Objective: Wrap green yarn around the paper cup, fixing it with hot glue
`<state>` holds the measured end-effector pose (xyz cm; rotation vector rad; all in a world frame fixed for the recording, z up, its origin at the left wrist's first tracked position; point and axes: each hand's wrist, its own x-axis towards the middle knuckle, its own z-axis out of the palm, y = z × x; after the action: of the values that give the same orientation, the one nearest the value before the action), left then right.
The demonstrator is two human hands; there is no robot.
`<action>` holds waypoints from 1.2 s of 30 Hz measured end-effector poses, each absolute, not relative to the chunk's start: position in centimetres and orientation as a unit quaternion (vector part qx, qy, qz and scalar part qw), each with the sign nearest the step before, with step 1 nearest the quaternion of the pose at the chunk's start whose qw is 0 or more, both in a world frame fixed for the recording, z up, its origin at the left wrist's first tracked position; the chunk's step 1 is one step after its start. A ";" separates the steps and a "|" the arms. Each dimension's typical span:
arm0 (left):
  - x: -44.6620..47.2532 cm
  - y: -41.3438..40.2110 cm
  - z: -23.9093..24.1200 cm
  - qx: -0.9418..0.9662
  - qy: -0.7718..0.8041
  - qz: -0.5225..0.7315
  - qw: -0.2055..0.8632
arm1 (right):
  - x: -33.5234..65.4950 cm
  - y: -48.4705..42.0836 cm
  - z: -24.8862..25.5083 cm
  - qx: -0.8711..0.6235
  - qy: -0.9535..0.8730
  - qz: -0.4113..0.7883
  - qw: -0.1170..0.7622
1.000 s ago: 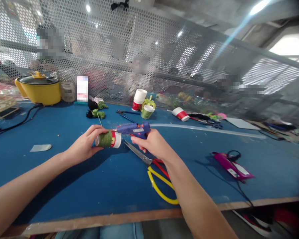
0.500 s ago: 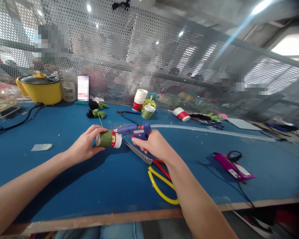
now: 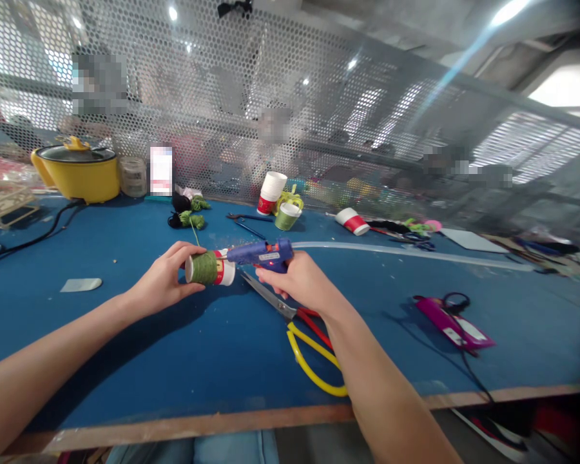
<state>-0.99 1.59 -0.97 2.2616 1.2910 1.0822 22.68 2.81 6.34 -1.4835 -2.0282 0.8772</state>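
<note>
My left hand point(image 3: 171, 277) grips a paper cup point(image 3: 226, 270) lying on its side, its base end wrapped in green yarn point(image 3: 203, 268). A strand runs from the wrap up to a small green yarn ball point(image 3: 191, 220). In my right hand point(image 3: 297, 278) is a blue hot glue gun point(image 3: 261, 252), a long clear glue stick point(image 3: 396, 248) trailing from its back. The nozzle is at the cup, by the edge of the yarn; whether it touches is unclear. Scissors point(image 3: 290, 316) with red and yellow handles lie open beneath my right wrist, partly hidden by it.
A yellow electric pot point(image 3: 87, 177) and a jar point(image 3: 133, 177) stand back left. Stacked paper cups point(image 3: 271, 192), a green-wrapped cup point(image 3: 287, 218) and pliers point(image 3: 251, 218) are at the back middle. A tipped cup point(image 3: 352, 222) lies farther right, a purple packet point(image 3: 452, 325) nearer.
The cup and my left hand have shifted very slightly, with the cup turned a little. The glue gun stays at nearly the same spot.
</note>
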 end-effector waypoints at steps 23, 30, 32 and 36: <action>-1.1 2.0 -1.4 0.714 0.492 0.408 0.285 | 22.9 2.7 6.4 -0.528 -0.757 0.319 0.216; -1.1 1.9 -1.4 0.762 0.449 0.409 0.226 | 22.8 2.6 6.7 -0.532 -0.756 0.314 0.219; -1.1 1.8 -1.4 0.778 0.437 0.402 0.206 | 22.7 2.6 6.7 -0.534 -0.754 0.313 0.220; -1.0 1.7 -1.1 0.808 0.426 0.380 0.145 | 22.8 2.8 6.5 -0.539 -0.749 0.310 0.227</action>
<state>-1.03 1.66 -1.10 2.3285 1.2267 1.0938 22.77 2.76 6.47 -1.4865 -2.0649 0.8550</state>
